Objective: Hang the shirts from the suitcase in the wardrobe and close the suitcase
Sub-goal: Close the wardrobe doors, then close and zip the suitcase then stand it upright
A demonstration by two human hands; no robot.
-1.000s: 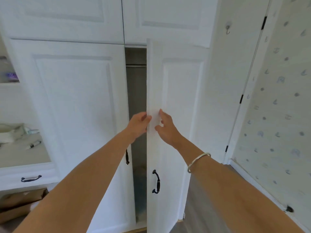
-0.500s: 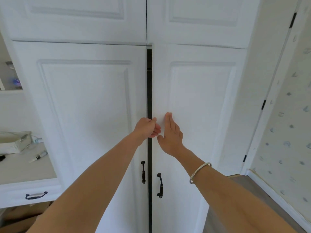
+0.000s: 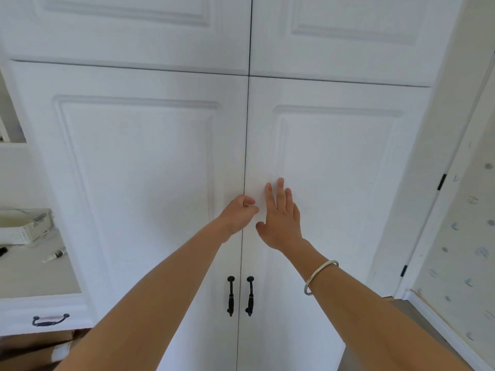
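Observation:
The white wardrobe fills the view, and its left door (image 3: 139, 183) and right door (image 3: 337, 183) meet along a thin seam. My left hand (image 3: 238, 212) rests at that seam with its fingers curled and nothing in it. My right hand (image 3: 281, 218) lies flat on the right door just beside the seam, fingers spread; a silver bangle (image 3: 320, 275) circles that wrist. Two black handles (image 3: 240, 295) hang below my hands. No shirts and no suitcase are in view.
At the left, a white counter (image 3: 32, 271) carries a white basket (image 3: 24, 226) and a small tube (image 3: 55, 254), above a drawer with a black pull (image 3: 50, 319). Cardboard (image 3: 34, 349) lies under it. A patterned room door (image 3: 466, 236) stands at the right.
The right wardrobe door has swung in from ajar until the dark gap vanished. My right hand flattened against it, my left hand curled at the seam, and my view moved closer.

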